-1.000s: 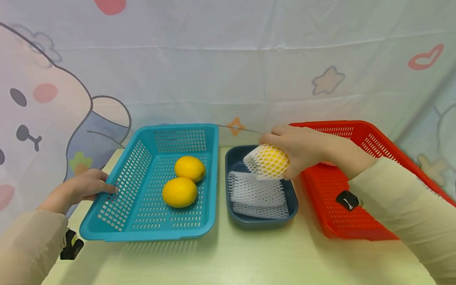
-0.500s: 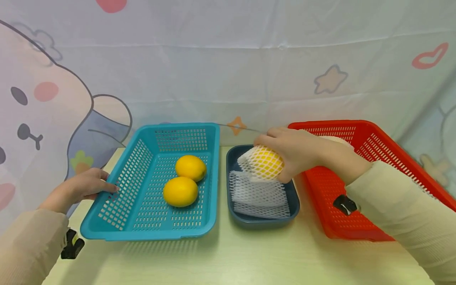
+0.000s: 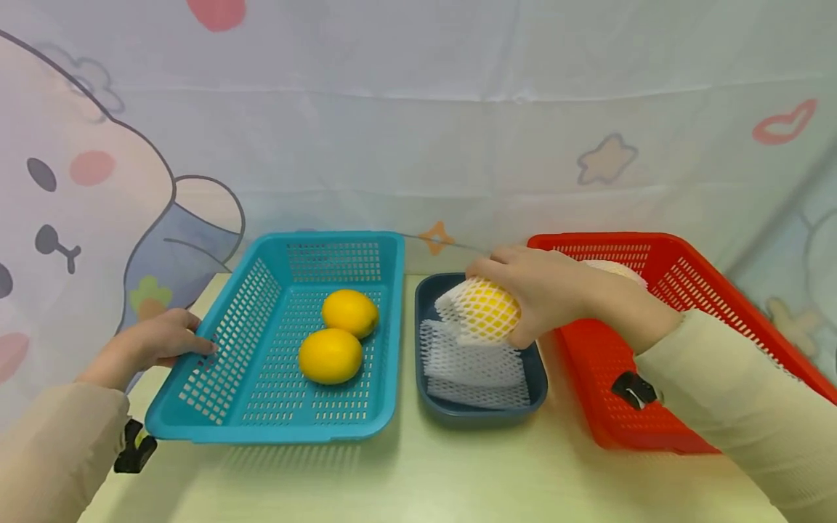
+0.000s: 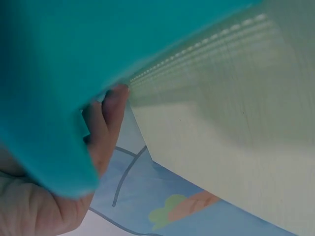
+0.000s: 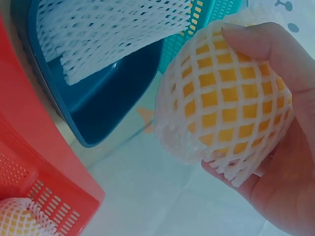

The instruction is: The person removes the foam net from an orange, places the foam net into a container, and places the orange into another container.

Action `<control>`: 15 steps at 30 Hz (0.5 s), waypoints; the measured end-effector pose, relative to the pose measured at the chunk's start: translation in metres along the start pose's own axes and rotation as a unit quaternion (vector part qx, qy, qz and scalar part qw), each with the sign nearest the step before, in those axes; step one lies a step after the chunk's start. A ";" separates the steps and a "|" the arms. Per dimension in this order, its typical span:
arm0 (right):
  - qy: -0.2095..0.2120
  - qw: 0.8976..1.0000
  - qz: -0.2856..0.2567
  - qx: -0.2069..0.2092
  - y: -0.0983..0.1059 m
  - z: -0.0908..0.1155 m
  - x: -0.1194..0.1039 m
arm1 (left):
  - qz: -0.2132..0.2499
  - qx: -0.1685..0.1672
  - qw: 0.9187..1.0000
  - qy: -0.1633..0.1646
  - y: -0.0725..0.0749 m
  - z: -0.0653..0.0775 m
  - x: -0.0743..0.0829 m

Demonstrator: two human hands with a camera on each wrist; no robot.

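Note:
My right hand point(image 3: 523, 287) holds a yellow oval fruit point(image 3: 492, 309) in a white foam net sleeve point(image 5: 229, 91) above the dark blue tray point(image 3: 425, 399). The sleeve covers most of the fruit, and its loose end points left in the head view. Flat white foam nets point(image 3: 474, 356) lie in that tray. My left hand point(image 3: 160, 340) grips the left rim of the turquoise basket point(image 3: 271, 433), its thumb on the inner side and fingers beneath the rim in the left wrist view. Two bare yellow fruits point(image 3: 330, 356) sit in this basket, touching each other.
At the right stands a red basket point(image 3: 604, 428), partly behind my right forearm. A netted fruit point(image 5: 17, 219) lies in it. All three containers stand on a pale table point(image 3: 418, 472), with a printed cloth point(image 3: 418, 145) hanging behind.
My right hand has moved slightly left with the netted fruit, and the netted fruit in the red basket shows past my forearm. The left hand stays on the basket rim.

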State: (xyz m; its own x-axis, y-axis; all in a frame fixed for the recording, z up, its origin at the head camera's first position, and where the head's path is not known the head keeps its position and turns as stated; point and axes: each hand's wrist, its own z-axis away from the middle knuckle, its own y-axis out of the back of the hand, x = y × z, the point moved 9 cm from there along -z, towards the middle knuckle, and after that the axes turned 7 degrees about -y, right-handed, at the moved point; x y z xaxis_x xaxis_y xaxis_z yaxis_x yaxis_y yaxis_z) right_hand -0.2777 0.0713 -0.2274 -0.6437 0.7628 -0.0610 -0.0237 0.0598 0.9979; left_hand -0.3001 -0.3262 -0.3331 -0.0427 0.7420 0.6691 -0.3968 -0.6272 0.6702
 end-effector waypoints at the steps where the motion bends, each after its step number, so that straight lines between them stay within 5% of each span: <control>1: 0.000 1.000 0.002 0.001 0.001 0.000 0.000 | -0.003 0.000 1.000 0.001 0.001 0.000 0.000; 15: 0.012 1.000 -0.003 -0.001 -0.002 0.000 -0.002 | -0.041 -0.006 0.999 -0.013 0.000 0.005 0.003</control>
State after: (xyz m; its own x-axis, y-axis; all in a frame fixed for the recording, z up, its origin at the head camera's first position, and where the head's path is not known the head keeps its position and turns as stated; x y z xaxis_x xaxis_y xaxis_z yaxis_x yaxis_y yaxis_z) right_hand -0.2765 0.0694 -0.2288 -0.6612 0.7473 -0.0662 -0.0289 0.0628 0.9976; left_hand -0.2960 -0.3246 -0.3294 0.0131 0.7840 0.6207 -0.4089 -0.5622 0.7188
